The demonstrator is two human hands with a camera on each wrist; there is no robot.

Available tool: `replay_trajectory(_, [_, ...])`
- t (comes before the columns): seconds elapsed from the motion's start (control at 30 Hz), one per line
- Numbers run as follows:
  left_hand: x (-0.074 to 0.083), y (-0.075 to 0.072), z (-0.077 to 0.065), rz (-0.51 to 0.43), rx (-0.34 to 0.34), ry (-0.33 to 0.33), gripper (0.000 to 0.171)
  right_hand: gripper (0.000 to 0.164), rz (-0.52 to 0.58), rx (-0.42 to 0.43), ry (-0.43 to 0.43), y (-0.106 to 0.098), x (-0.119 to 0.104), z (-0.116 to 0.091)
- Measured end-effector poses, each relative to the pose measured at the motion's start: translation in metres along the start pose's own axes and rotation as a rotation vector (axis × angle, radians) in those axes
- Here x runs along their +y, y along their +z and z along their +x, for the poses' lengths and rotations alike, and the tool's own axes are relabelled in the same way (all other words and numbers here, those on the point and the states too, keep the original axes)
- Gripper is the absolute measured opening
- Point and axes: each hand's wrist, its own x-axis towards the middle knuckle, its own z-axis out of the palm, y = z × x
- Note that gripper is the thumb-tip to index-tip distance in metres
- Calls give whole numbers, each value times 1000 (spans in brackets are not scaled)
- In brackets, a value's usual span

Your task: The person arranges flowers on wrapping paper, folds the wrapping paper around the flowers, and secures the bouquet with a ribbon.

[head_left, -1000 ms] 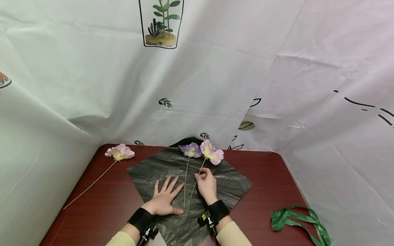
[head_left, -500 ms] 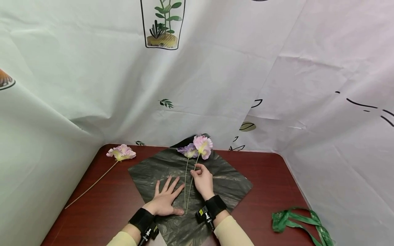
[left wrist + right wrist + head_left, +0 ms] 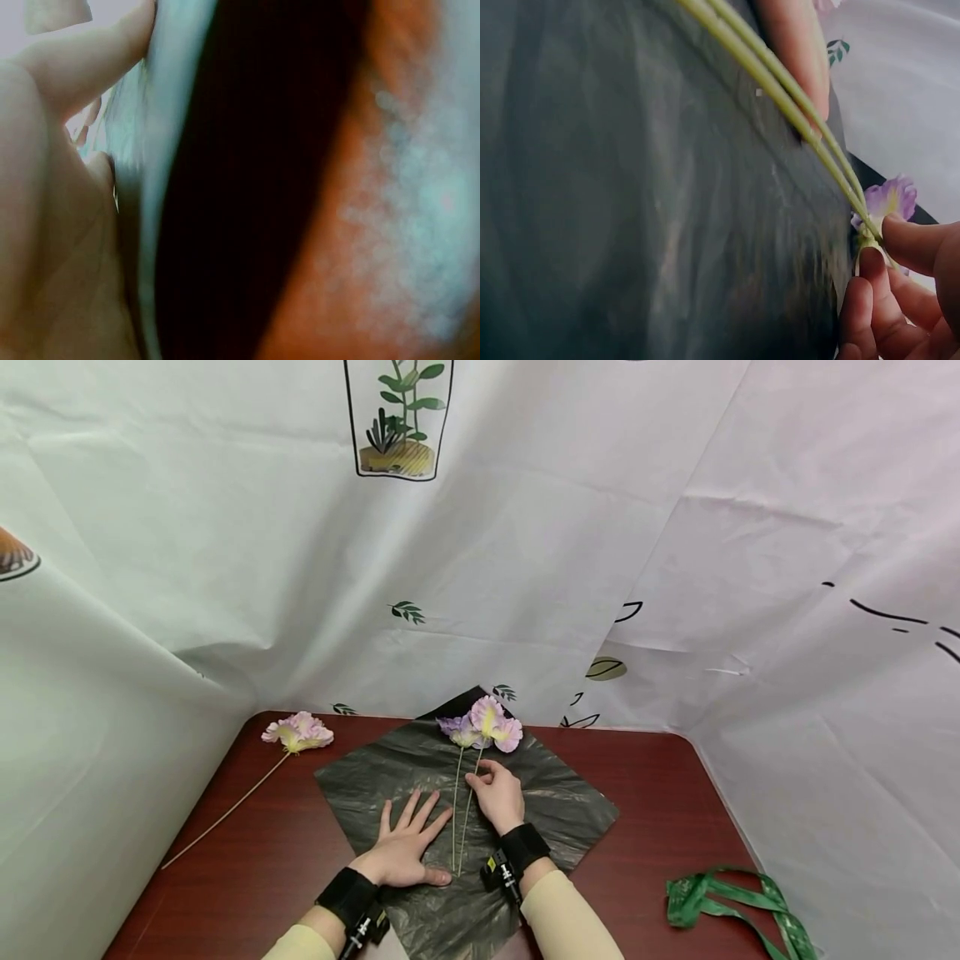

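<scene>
My left hand (image 3: 405, 852) lies flat with fingers spread on a black plastic-like sheet (image 3: 573, 810), left of two flower stems. With thumb and fingertips, my right hand (image 3: 501, 797) pinches the stem of a pink-and-yellow artificial flower (image 3: 489, 717). Beside it on the sheet is a purple flower (image 3: 454, 730), its bloom partly covered by the pink one. In the right wrist view the two green stems (image 3: 780, 97) run close together toward the pinching fingers. The left wrist view is mostly blurred, showing part of the left hand (image 3: 67, 187) close up.
Another pink flower (image 3: 298, 732) with a long stem lies at the table's left side. A green ribbon (image 3: 738, 902) lies loosely looped at the front right. The dark red table (image 3: 652, 802) is bordered by white printed cloth (image 3: 525, 568) at the back and sides.
The right hand has brought the pink flower left, against the purple one, and the stems now lie closer together. My left hand stays in place on the sheet.
</scene>
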Motion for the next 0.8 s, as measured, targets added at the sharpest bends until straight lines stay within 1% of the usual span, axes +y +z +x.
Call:
replay_trajectory(0.03, [1, 0, 0, 0, 0, 0, 111, 40, -4, -7, 7, 0, 0, 0])
replay_trajectory(0.13, [1, -1, 1, 4, -1, -2, 111, 40, 6, -20, 28, -8, -10, -6])
replay_trajectory(0.2, [2, -1, 1, 10, 0, -2, 111, 40, 16, -25, 39, -9, -12, -8])
replay_trajectory(0.27, [2, -1, 2, 11, 0, -4, 111, 40, 12, -21, 29, -9, -9, -7])
replay_trajectory(0.4, [1, -1, 2, 11, 0, -2, 111, 43, 19, -14, 8, -2, 7, 0])
replay_trajectory(0.57, [0, 0, 1, 6, -4, 3, 112, 45, 25, -21, 30, 12, 32, 13])
replay_trajectory(0.7, [-2, 1, 2, 12, -4, 3, 114, 44, 11, -19, 31, 16, 41, 18])
replay_trajectory(0.8, [-3, 2, 2, 13, -5, 2, 115, 44, 17, -13, 37, 16, 41, 17])
